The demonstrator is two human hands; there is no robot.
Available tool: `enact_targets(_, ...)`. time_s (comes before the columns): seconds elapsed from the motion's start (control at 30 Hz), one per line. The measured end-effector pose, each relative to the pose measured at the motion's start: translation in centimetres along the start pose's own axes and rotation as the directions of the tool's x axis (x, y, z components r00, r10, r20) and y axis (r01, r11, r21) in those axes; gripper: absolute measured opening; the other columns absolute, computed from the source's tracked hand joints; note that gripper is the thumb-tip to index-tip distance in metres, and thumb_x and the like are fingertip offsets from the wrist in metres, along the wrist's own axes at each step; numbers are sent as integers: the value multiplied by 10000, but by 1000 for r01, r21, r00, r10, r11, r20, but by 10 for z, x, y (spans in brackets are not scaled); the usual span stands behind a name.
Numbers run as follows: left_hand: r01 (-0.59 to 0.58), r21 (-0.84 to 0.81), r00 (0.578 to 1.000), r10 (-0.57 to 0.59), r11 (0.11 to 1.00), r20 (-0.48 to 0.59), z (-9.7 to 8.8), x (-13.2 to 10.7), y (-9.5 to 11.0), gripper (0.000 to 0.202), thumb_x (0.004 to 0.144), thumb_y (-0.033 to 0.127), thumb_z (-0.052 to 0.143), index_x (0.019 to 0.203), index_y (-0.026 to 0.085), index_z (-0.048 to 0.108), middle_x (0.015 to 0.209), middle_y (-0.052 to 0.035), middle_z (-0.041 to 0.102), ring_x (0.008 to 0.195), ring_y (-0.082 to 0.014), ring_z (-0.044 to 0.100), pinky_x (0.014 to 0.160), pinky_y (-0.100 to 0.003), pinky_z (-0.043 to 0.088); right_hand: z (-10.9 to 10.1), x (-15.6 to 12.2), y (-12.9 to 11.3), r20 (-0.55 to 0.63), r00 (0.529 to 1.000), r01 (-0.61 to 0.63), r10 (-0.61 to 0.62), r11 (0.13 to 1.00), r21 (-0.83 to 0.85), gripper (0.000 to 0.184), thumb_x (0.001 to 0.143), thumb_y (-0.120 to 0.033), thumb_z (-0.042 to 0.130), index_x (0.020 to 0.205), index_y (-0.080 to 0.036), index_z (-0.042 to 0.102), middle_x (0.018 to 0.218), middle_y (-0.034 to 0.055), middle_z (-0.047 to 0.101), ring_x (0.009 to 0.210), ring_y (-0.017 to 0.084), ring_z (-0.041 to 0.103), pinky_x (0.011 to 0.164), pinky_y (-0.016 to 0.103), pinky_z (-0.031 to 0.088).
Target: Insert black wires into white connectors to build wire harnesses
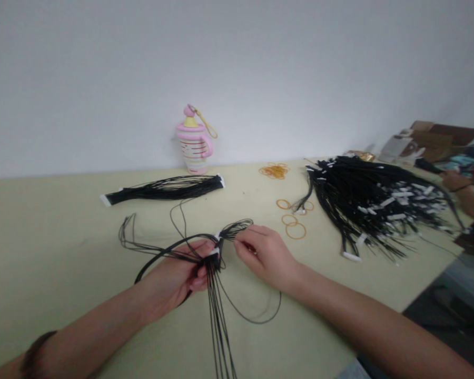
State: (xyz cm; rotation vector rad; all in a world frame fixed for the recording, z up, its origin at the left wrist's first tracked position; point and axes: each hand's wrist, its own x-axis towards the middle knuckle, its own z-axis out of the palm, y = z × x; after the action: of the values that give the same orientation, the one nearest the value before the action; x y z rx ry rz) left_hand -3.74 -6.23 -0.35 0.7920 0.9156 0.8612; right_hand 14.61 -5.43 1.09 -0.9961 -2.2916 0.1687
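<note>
Wire bundle [217, 321] hangs toward your 6 o'clock from left hand [171, 279], curled shut around it; right hand [264, 258] at 3 o'clock, fingertips pinching strands [237, 231].

- Black wires [217, 316]: thin, smooth, matt plastic coating
- White connectors [351, 256]: smooth plastic
- Rubber bands [274, 170]: smooth, tan rubber
- Counter [55, 252]: smooth, matt, pale green surface
- Pink bottle [193, 142]: smooth, faintly glossy plastic

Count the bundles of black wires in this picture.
3: a tight bundle near the wall, a large heap at right, and a loose bundle held by the left hand and right hand.
</note>
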Motion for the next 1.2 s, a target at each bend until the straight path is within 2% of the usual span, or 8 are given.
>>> enact_targets(0.37, 31, -10, 1000, -31, 999, -2, 1, -1, 1, 195, 735, 279, 586, 618, 144, 507, 441, 60, 376, 376, -21, 312, 354, -134, 191, 4, 0, 2, 25, 999, -26, 24, 998, 60, 169, 821, -139, 422, 695, -147, 535, 641, 3, 508, 614, 98, 448, 598, 203, 335)
enact_targets(0.57, 3, 5, 1000, -3, 1000, 24, 0, -1, 0, 179, 747, 275, 575, 642, 143, 516, 451, 61, 378, 387, -19, 323, 355, -123, 194, 2, 0, 0, 24, 999, -28, 26, 995, 93, 164, 820, -130, 418, 702, -146, 529, 656, 6, 511, 627, 98, 455, 604, 202, 344)
enact_targets(0.93, -4, 30, 999, 3, 1000, 41, -7, 6, -4, 215, 727, 322, 593, 631, 147, 511, 433, 64, 393, 365, -25, 324, 327, -122, 219, 4, 1, 0, 47, 998, -39, 36, 996, 74, 163, 823, -135, 419, 722, -138, 547, 690, 14, 551, 652, 101, 482, 625, 202, 358)
enact_targets(1.2, 4, 58, 1000, -6, 998, 30, -5, 4, -5, 218, 727, 326, 602, 653, 139, 520, 427, 65, 416, 360, -11, 322, 335, -110, 212, 1, 0, -2, 42, 998, -38, 40, 999, -36, 178, 823, -166, 407, 730, -133, 555, 692, 26, 559, 643, 116, 488, 616, 223, 366)
